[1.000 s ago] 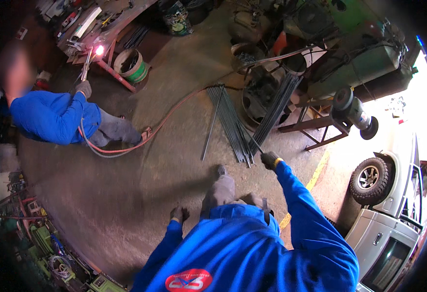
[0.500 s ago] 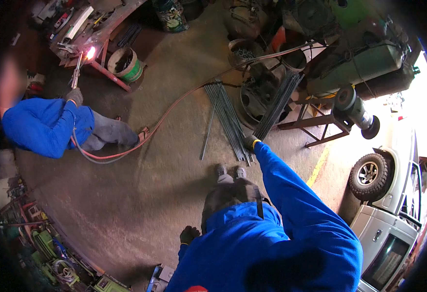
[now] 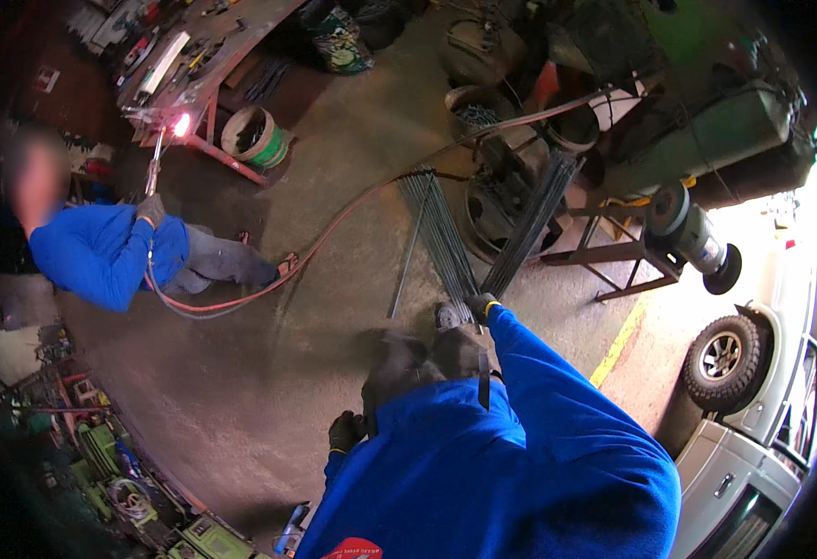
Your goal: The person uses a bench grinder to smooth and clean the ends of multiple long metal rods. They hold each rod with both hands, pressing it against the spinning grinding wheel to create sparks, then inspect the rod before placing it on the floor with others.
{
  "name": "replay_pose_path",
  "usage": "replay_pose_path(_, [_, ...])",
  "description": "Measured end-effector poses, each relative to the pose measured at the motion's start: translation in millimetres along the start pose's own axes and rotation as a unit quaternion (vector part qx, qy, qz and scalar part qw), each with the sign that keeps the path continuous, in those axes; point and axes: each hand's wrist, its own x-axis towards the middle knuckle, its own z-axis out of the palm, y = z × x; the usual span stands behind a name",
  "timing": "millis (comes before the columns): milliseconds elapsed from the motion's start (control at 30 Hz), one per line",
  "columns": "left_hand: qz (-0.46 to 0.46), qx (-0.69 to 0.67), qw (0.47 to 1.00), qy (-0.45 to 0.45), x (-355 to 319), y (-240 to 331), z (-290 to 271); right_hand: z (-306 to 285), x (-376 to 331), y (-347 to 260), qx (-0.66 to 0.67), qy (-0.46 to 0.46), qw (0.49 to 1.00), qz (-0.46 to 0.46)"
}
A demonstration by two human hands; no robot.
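Note:
My right hand (image 3: 481,306), in a dark glove with a yellow cuff, reaches forward and down. Its fingers are closed round the near end of a bundle of thin dark metal rods (image 3: 534,224), though the grip is partly hidden. That bundle slants away to the far right. Beside it a second set of rods (image 3: 434,219) lies fanned on the concrete floor, one rod (image 3: 410,256) apart from the others. My left hand (image 3: 346,433), also gloved, hangs beside my left hip with its fingers loosely bent and nothing visible in it.
At the left a co-worker (image 3: 110,247) holds a torch (image 3: 154,168) glowing at a workbench (image 3: 231,56). Its hose (image 3: 334,221) crosses the floor. A green-banded bucket (image 3: 254,137), a grinder on a stand (image 3: 693,233) and a parked vehicle (image 3: 753,447) stand around.
My right hand has drawn slightly nearer to me, and the near end of the right-hand rods came with it. My legs have stepped forward, and the whole view has shifted a little.

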Motion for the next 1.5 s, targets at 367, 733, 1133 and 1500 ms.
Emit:
replay_pose_path(367, [0.048,0.118,0.992,-0.012,35.7,28.6,-2.8,-70.5,10.5,-7.2,0.076,0.078,0.974,0.199])
replay_pose_path(733, [-0.017,0.173,0.984,-0.024,17.1,65.0,6.3,-137.6,86.4,29.0,0.276,0.163,0.886,0.335])
replay_pose_path(1133, [0.124,0.550,0.810,-0.161,97.3,218.0,1.1,7.6,70.3,-29.8,0.417,0.080,0.762,0.488])
replay_pose_path(1500, [0.196,0.757,0.593,-0.191,108.5,313.2,22.1,-262.4,-69.1,-151.5,0.558,0.235,0.598,0.525])
